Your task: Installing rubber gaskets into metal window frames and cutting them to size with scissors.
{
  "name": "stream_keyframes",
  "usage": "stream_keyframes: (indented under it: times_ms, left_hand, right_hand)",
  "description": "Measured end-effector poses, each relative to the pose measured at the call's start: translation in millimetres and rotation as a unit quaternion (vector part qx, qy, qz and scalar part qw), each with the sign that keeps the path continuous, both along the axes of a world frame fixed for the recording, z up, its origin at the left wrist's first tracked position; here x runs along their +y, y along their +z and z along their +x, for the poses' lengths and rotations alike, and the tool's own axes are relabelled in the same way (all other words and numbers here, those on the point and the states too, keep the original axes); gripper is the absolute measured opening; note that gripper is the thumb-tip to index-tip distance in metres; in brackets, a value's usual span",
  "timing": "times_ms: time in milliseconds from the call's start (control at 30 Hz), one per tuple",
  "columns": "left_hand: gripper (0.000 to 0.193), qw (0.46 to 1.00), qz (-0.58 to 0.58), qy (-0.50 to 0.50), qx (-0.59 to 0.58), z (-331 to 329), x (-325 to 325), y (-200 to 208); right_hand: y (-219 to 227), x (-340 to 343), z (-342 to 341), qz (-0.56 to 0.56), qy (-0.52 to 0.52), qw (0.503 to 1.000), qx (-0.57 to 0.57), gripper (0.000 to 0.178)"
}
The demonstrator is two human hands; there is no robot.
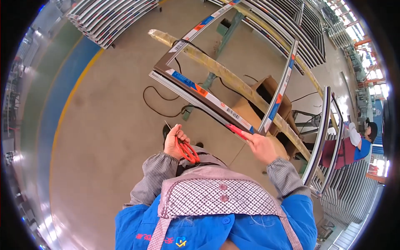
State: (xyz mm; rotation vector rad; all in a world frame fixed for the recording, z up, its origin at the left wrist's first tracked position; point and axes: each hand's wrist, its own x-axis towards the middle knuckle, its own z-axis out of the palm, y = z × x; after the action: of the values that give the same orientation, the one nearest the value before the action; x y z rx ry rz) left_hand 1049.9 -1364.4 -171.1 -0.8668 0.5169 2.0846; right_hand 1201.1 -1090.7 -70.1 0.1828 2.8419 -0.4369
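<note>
My left hand point(174, 142) is closed around scissors point(190, 154) with red loop handles; the thin blade tip points up past my fingers. In my closed right hand point(265, 147) is a red-handled tool point(236, 131), whose far end meets the near edge of a window frame point(196, 88). What kind of tool it is does not show clearly. The brown and silver frame carries blue, orange and white tape and lies across padded beams. A black strip point(204, 110) runs along its near edge, then loops down toward the floor on the left.
Film-wrapped beams point(221, 71) on green legs support the frame. Beneath stands a cardboard box point(246, 112). More frames point(320, 137) stand at right, near a co-worker point(348, 148) in blue and maroon. Stacked frames point(110, 18) sit at far left, by a yellow floor line point(68, 98).
</note>
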Motion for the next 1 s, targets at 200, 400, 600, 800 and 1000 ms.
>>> stream_keyframes:
  times_ms: [200,400,600,800,1000]
  left_hand:
    - [0.011,1.000,0.001,0.008,0.006,18,2,-7]
    - [0.010,0.994,-0.072,-0.071,0.042,-2,34,-44]
    - [0.013,0.999,-0.020,0.000,0.031,-80,57,-124]
    - [0.011,0.981,-0.064,0.103,0.154,-163,-1,-61]
    - [0.026,0.961,-0.104,0.085,0.240,-249,-38,-29]
  right_hand:
    - [-2,8,-16,0.077,0.084,0.993,-0.034,0.047]
    - [-33,-36,-106,0.110,0.132,0.985,0.027,0.049]
    - [-5,-30,-106,0.131,0.174,0.976,-0.010,0.046]
    - [0,-57,-144,0.126,0.150,0.980,-0.020,0.054]
    - [-24,-96,-228,0.110,0.141,0.984,0.004,0.053]
